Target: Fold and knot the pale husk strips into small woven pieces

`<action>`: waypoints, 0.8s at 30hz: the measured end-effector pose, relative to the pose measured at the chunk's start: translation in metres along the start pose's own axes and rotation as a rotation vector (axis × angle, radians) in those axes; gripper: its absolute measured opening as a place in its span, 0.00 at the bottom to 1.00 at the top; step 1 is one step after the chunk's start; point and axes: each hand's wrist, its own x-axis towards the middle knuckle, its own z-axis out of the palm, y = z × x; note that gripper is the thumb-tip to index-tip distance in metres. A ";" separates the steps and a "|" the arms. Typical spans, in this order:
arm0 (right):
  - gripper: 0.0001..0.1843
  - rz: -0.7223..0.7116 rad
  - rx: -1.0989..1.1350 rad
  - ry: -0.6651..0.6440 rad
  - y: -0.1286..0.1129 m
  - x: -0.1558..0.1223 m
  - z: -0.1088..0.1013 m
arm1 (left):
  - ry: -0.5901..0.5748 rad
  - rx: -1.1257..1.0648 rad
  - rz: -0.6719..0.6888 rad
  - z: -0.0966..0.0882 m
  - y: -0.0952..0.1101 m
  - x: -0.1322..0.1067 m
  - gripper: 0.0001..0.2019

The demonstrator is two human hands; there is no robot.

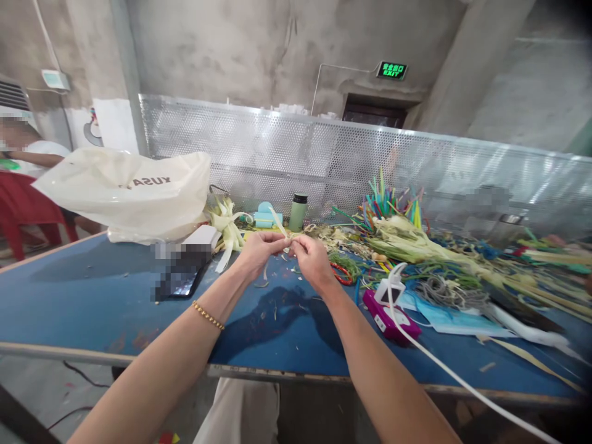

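Blue tabletop (pixel 115 271), littered with scraps; two bare hands at work over its middle. Left hand (pixel 260 251): thumb and fingers pinched together at the tips, one gold-coloured bead bracelet (pixel 208 315) on the wrist. Right hand (pixel 311 256): likewise pinching, its fingertips meeting the left's. Between them, one pale strip (pixel 276 219), probably corn husk, though too small here to be sure; its free end stands up and leans left from the fingertips. Beyond the hands, one green flask (pixel 298 214) with a black lid, upright, one light-blue container (pixel 268 217) just left of it. Left side: one knotted bundle of pale husks (pixel 226 223), one smartphone (pixel 185 280) lying flat, one large white plastic bag (pixel 134 191). Right side: one heap of long green-yellow husks (pixel 407 240), one tangle of grey cord (pixel 448 293), one purple power strip (pixel 392 319) bearing one white charger (pixel 389 291), one blue face mask (pixel 456 317). Far left, one other person (pixel 44 151) beside one red chair (pixel 28 200).
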 end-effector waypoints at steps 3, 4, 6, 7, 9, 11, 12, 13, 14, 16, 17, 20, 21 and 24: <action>0.13 -0.038 -0.125 0.049 -0.006 -0.002 -0.007 | 0.064 0.033 0.006 -0.002 -0.001 0.001 0.08; 0.13 -0.045 -0.188 0.147 -0.008 -0.002 -0.010 | 0.070 0.051 0.007 -0.002 -0.002 0.002 0.07; 0.16 -0.075 -0.308 0.389 -0.009 -0.002 -0.018 | 0.051 0.101 0.006 -0.002 -0.003 0.002 0.06; 0.16 -0.108 -0.367 0.471 -0.009 -0.001 -0.021 | 0.036 0.131 0.005 -0.002 -0.004 0.002 0.06; 0.15 -0.157 -0.459 0.519 -0.007 0.001 -0.025 | 0.016 0.189 0.012 -0.002 -0.005 0.002 0.05; 0.13 -0.159 -0.477 0.438 -0.004 0.002 -0.023 | -0.016 0.249 0.026 -0.001 -0.005 0.001 0.04; 0.12 -0.145 -0.446 0.367 -0.003 0.003 -0.021 | -0.039 0.274 0.031 -0.001 -0.005 0.000 0.04; 0.12 -0.131 -0.388 0.285 -0.001 0.004 -0.019 | -0.069 0.292 0.031 -0.001 -0.004 -0.001 0.05; 0.11 -0.101 -0.308 0.209 -0.001 0.004 -0.016 | -0.097 0.301 0.026 -0.001 -0.003 -0.002 0.05; 0.11 -0.027 -0.147 0.125 0.000 0.005 -0.013 | -0.137 0.282 -0.003 -0.001 -0.001 -0.003 0.06; 0.11 0.012 -0.079 0.118 0.000 0.006 -0.012 | -0.144 0.262 -0.019 0.000 -0.001 -0.003 0.07; 0.13 0.101 0.069 0.153 0.000 0.006 -0.011 | -0.140 0.209 -0.037 0.000 0.001 -0.004 0.09; 0.13 0.118 0.103 0.161 0.000 0.006 -0.011 | -0.138 0.199 -0.034 0.001 0.001 -0.004 0.09; 0.13 0.137 0.161 0.160 0.000 0.006 -0.010 | -0.132 0.185 -0.023 0.001 -0.001 -0.004 0.11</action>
